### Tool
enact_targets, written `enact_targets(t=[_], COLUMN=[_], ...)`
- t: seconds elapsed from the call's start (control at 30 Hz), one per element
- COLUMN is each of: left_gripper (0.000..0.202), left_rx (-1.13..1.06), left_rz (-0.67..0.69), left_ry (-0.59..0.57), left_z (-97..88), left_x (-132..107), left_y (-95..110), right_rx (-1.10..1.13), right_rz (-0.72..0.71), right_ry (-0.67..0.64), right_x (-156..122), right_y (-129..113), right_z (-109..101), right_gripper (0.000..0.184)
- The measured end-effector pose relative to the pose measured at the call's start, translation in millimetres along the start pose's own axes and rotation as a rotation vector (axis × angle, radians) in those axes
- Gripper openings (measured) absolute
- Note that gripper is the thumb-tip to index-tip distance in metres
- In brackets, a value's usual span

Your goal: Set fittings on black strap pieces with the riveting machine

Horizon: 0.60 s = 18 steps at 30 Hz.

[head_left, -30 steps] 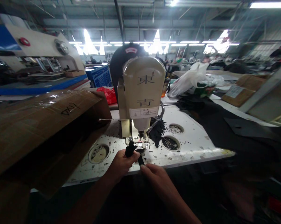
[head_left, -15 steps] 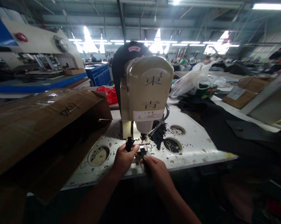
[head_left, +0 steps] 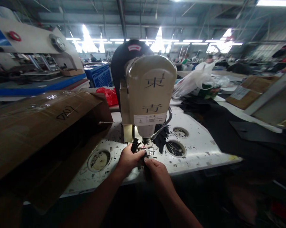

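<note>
In the head view a cream press machine (head_left: 152, 85) with dark characters on its front stands over a white worktable (head_left: 195, 152). Just in front of its lit head, my left hand (head_left: 129, 157) is closed on black fabric strips (head_left: 135, 145), which stick up between thumb and fingers. My left thumb reaches toward the small plate under the head. My right hand (head_left: 157, 167) pinches the near end of a black strip (head_left: 146, 155) close to that plate. Part of this strip is hidden by the fingers. More black strips (head_left: 161, 139) lie in a pile right of the head.
An open cardboard box (head_left: 50, 126) takes up the left side. Round tray recesses with scraps, one at left (head_left: 98, 160) and one at right (head_left: 175, 148), are set in the table. Black material (head_left: 216, 129) drapes over the right side. A blue crate (head_left: 98, 75) stands behind.
My left hand has shifted slightly right, and its thumb now covers more of the strip by the plate. My right hand has moved slightly left, closer to it. The view has shifted a little.
</note>
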<state>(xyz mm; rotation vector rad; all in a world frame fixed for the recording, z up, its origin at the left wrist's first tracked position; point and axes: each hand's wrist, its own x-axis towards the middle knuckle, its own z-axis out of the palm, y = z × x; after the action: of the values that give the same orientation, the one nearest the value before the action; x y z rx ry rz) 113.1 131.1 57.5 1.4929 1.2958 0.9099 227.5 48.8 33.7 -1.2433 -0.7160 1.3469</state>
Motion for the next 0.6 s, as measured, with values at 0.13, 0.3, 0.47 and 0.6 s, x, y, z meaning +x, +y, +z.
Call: enact_targets(t=[0.13,0.3,0.47,0.6], left_gripper=[0.034,0.038,0.046,0.051], left_rx=[-0.025,-0.056,-0.107,-0.162], left_rz=[0.017,0.014,-0.001,-0.022], left_ry=[0.03,0.072,0.089,0.111], left_z=[2.6,4.7,4.6,0.9], left_x=[4.2,4.4,3.4,3.1], left_y=[1.0,3.0,2.0,-1.1], right_rx=[-0.03,-0.03,-0.007,0.01], right_rz=[-0.007,0.01,0.001,0.01], right_ry=[-0.023,-0.033,-0.021,-0.029], right_x=[1.3,1.0,2.8,2.9], right_y=[-1.7,1.2,3.4,2.4], right_z=[-0.5,-3.1,-3.7,-2.8], right_gripper=[0.043,0.041,0.041,0.041])
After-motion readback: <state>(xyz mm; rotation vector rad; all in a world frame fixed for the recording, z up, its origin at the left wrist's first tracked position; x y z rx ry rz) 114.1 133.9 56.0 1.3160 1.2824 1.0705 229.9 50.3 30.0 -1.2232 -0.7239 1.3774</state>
